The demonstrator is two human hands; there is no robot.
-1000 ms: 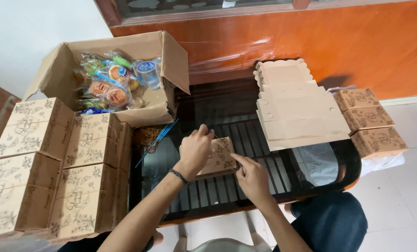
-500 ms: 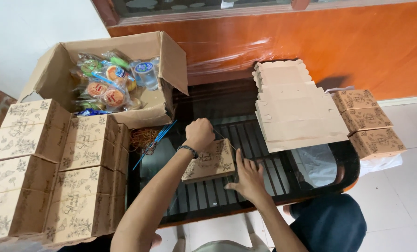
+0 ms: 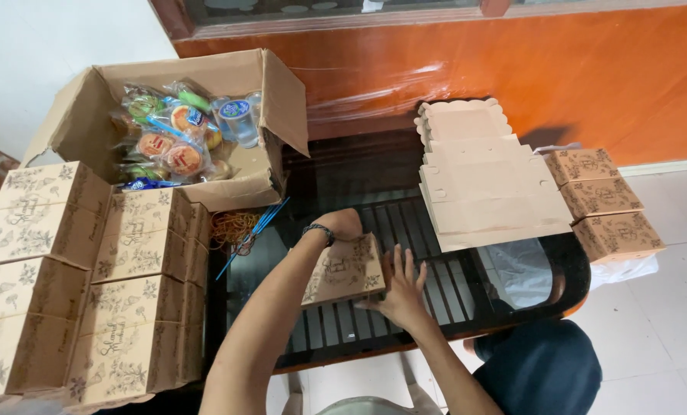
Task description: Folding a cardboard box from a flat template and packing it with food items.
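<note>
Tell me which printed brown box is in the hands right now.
The printed box on the dark table, between left hand and right hand; the others sit stacked aside.

Two hands are in view, the left hand (image 3: 342, 224) and the right hand (image 3: 402, 290), both on one printed kraft box (image 3: 343, 270) on the dark glass worktop (image 3: 466, 296). At the left stands a stack of finished printed boxes (image 3: 89, 284); about eight faces show, though the exact count is unclear where the stack runs out of view. At the right edge sit three more closed printed boxes (image 3: 603, 203). There is one pile of flat, unfolded box blanks (image 3: 485, 180), its sheets too many to count. One open brown carton (image 3: 262, 165) holds wrapped snacks (image 3: 166, 142), roughly eight packets, and one sealed water cup (image 3: 237, 117). One bunch of rubber bands (image 3: 232, 227) lies beside it.
</note>
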